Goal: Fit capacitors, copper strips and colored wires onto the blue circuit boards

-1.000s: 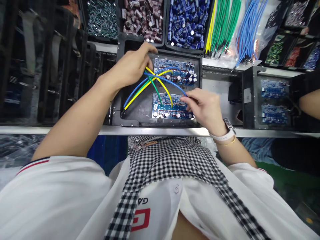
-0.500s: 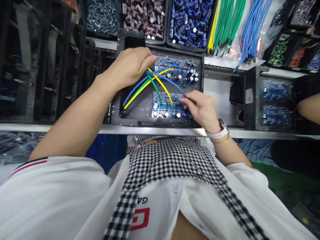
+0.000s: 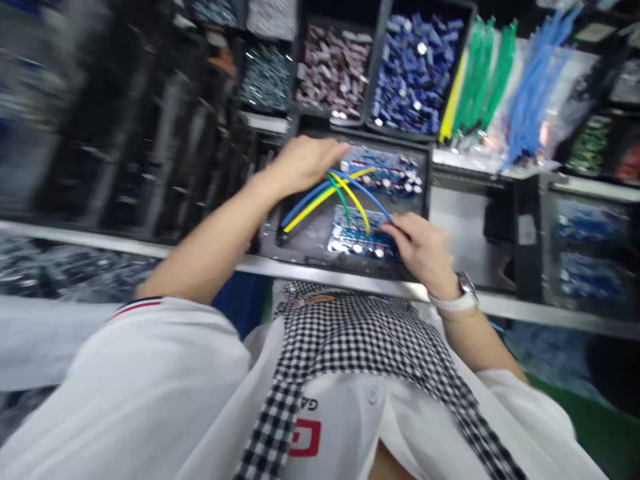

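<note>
My right hand pinches one end of a blue wire at the right side of the lower circuit board. My left hand is curled over the other ends of the blue wire, a green wire and a yellow wire; its fingertips are partly hidden. The green and yellow wires arch down to the lower board. Other blue and yellow wires run from the upper circuit board to the lower left of the black tray.
Behind the tray stand bins of brown capacitors and blue capacitors. Bundles of green wires and blue wires lie to their right. Black trays stand in a row at left. Another tray with boards sits at right.
The camera view has shifted and tilted, so the bench appears lower and farther right, with some blur. Both hands keep nearly the same places over the tray. A bare arm at far right has left view.
</note>
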A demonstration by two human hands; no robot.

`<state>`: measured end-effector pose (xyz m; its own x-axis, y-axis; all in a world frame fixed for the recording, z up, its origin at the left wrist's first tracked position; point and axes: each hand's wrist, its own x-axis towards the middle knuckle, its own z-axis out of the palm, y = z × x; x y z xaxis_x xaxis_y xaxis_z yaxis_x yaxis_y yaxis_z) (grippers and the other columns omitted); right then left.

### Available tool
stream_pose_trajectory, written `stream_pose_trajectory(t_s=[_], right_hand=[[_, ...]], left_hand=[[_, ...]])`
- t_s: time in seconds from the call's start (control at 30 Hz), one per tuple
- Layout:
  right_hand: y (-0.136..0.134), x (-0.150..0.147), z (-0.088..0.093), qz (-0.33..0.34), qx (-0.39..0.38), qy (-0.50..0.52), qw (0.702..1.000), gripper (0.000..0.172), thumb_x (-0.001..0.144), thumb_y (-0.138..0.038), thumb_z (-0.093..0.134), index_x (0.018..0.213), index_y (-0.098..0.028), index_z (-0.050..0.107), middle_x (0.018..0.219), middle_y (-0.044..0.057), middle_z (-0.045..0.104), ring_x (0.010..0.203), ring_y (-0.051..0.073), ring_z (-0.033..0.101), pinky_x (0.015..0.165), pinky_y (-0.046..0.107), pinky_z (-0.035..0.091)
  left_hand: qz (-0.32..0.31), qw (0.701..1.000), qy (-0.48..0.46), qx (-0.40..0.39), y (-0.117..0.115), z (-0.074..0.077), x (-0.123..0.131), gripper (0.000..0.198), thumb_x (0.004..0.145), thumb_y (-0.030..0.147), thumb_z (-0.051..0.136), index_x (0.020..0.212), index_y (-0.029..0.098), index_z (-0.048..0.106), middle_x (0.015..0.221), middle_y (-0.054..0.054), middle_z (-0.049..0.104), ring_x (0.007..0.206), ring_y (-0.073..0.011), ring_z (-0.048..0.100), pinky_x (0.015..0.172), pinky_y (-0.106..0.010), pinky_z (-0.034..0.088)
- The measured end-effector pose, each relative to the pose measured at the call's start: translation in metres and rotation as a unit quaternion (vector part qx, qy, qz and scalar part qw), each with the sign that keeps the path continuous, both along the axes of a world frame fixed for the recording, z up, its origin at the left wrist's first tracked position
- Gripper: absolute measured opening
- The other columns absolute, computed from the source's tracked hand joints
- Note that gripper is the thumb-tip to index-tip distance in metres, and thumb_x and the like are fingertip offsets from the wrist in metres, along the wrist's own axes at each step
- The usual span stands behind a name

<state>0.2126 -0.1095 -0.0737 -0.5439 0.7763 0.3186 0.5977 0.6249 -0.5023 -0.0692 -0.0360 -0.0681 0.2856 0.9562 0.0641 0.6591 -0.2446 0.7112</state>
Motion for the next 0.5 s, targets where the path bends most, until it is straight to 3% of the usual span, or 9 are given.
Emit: stream_pose_trajectory(t_s=[0.07,0.13,0.2,0.27,0.37,0.43,0.5], right_hand=[[-0.004,0.003,0.003,0.018,0.031,-0.034,0.999,0.019,0.097,-0.033,0.056,0.091,-0.021,0.069,0.079,0.006,0.068,0.072,0.021,0.063,0.066,0.033,0.05],[-0.004,0.005,0.003,0.054,0.046,-0.051,0.996,0.022,0.097,-0.036,0.055,0.093,-0.02,0.07,0.079,0.007,0.068,0.073,0.022,0.064,0.07,0.036,0.053],[0.002,0.001,-0.002,0.067,0.069,-0.051,0.994,0.04,0.097,-0.046,0.051,0.117,-0.016,0.067,0.095,0.014,0.07,0.085,0.029,0.066,0.079,0.044,0.055],[0.009,-0.009,-0.006,0.06,0.1,-0.051,0.992,0.066,0.096,-0.052,0.05,0.145,-0.008,0.047,0.123,0.024,0.064,0.11,0.038,0.062,0.095,0.052,0.052],[0.011,-0.031,-0.007,0.098,0.133,-0.071,0.984,0.079,0.097,-0.052,0.046,0.158,-0.008,0.022,0.152,0.025,0.042,0.138,0.042,0.044,0.11,0.057,0.041],[0.008,-0.045,-0.006,0.131,0.146,-0.096,0.976,0.077,0.099,-0.051,0.043,0.159,-0.01,0.017,0.158,0.022,0.035,0.144,0.04,0.038,0.112,0.058,0.038],[0.002,-0.055,-0.005,0.14,0.147,-0.12,0.972,0.076,0.1,-0.048,0.042,0.16,-0.011,0.013,0.159,0.021,0.033,0.145,0.039,0.036,0.113,0.058,0.036]], left_hand=[[-0.011,1.0,0.014,0.018,-0.005,0.006,0.003,0.057,0.099,0.056,0.028,0.094,0.019,0.07,0.089,-0.006,0.066,0.093,-0.0237,0.06,0.089,-0.033,0.04],[-0.009,1.0,0.013,-0.02,-0.008,0.011,0.006,0.068,0.101,0.059,0.018,0.094,0.018,0.072,0.096,-0.007,0.07,0.096,-0.0229,0.062,0.091,-0.032,0.042],[-0.029,0.998,0.032,-0.034,-0.007,0.014,0.006,0.069,0.098,0.067,0.021,0.097,0.02,0.072,0.104,-0.006,0.072,0.099,-0.023,0.064,0.091,-0.032,0.043],[-0.034,0.993,0.109,-0.036,-0.006,0.014,0.006,0.07,0.097,0.069,0.026,0.096,0.016,0.072,0.099,-0.009,0.072,0.094,-0.0259,0.065,0.086,-0.035,0.045],[-0.04,0.969,0.24,0.036,-0.008,0.012,0.008,0.057,0.105,0.044,0.025,0.108,0.01,0.07,0.111,-0.015,0.07,0.104,-0.0278,0.062,0.092,-0.038,0.042],[-0.039,0.949,0.3,0.094,-0.011,0.011,0.008,0.048,0.105,0.027,0.024,0.115,0.008,0.067,0.122,-0.016,0.066,0.111,-0.0264,0.058,0.096,-0.038,0.039],[-0.034,0.944,0.313,0.104,-0.017,0.01,0.007,0.045,0.106,0.025,0.025,0.118,0.009,0.066,0.125,-0.014,0.065,0.114,-0.024,0.057,0.1,-0.037,0.037]])
